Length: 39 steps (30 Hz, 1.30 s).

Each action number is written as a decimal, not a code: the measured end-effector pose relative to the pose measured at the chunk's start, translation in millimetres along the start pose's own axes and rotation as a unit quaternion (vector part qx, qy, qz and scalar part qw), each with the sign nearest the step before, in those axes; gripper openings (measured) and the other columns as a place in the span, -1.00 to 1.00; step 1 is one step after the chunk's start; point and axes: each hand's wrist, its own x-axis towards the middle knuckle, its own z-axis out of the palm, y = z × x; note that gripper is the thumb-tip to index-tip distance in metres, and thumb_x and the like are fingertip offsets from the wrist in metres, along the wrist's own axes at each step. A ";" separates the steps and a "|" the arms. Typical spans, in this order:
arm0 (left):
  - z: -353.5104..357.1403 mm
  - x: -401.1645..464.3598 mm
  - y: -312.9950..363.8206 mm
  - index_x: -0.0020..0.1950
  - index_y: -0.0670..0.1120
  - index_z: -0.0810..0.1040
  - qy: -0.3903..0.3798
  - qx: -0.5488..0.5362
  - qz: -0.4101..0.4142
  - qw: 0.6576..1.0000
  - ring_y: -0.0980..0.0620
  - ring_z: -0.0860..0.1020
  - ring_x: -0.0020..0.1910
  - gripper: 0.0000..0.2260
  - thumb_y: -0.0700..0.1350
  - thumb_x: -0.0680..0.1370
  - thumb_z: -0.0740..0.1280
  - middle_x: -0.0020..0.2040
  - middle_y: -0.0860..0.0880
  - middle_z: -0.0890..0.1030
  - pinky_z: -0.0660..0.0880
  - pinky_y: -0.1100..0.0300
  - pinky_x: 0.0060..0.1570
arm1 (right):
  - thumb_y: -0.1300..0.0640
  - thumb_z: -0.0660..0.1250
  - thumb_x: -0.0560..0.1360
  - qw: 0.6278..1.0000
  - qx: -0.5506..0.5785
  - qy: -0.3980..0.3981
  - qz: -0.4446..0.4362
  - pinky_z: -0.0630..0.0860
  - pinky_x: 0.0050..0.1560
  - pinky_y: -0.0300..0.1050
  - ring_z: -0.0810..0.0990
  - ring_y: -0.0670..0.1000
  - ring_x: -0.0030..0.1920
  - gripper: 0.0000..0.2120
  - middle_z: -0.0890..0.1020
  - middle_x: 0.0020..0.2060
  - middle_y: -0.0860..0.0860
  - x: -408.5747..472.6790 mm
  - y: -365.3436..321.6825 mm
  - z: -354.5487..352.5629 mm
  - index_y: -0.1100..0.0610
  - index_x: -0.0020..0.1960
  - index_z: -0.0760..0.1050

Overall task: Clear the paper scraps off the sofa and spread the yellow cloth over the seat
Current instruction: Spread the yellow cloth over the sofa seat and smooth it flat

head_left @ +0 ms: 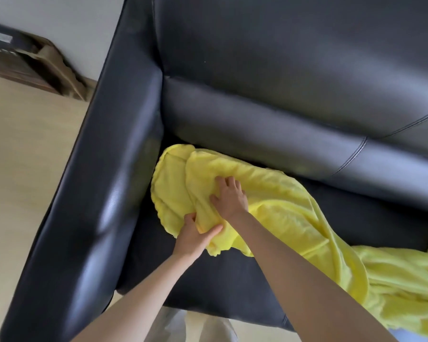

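Observation:
A yellow cloth (289, 206) lies rumpled across the black leather sofa seat (173, 275), running from the left back corner down to the lower right edge of the view. My left hand (195, 236) grips a bunched fold of the cloth near the seat's left end, thumb and fingers curled round it. My right hand (229, 197) rests on the cloth just beyond, fingers spread and pressing into the fabric. No paper scraps show on the visible part of the seat.
The sofa's left armrest (89, 193) rises beside the cloth and the backrest (282, 95) stands behind it. A light wooden floor (22, 156) lies to the left, with a brown cardboard box (30, 62) against the wall. Light trousers (181, 324) show below the seat front.

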 end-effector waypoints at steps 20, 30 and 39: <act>-44.7 -19.7 25.3 0.12 -0.08 0.37 0.112 0.187 0.020 0.976 -0.09 0.55 -0.15 -0.82 -0.01 0.61 0.16 -0.12 -0.07 0.57 0.43 0.11 -0.23 | 0.04 0.12 0.57 0.985 0.038 -0.131 0.108 0.48 -0.11 -0.05 0.55 0.17 0.08 -0.62 0.53 0.16 0.13 9.5 23.4 -25.1 0.12 0.36 0.27; -54.3 -16.4 -15.8 0.38 0.00 0.41 0.003 0.584 -0.234 0.777 0.00 0.47 0.27 -0.56 0.01 0.49 0.24 0.27 0.03 0.49 0.44 0.16 0.14 | 0.13 0.09 0.59 0.994 -0.083 -0.062 0.037 0.42 -0.20 -0.11 0.60 0.14 0.03 -0.76 0.59 0.03 0.09 7.5 12.2 -32.8 0.15 0.18 0.43; -23.2 54.2 89.4 0.36 -0.15 0.32 0.186 0.386 0.103 0.898 -0.13 0.39 0.28 -0.58 0.03 0.57 0.22 0.30 -0.14 0.41 0.40 0.03 0.22 | 0.14 0.24 0.55 0.996 -0.055 0.048 -0.046 0.29 0.29 -0.05 0.37 0.10 0.31 -0.54 0.42 0.30 0.08 54.6 7.9 -31.8 0.10 0.43 0.24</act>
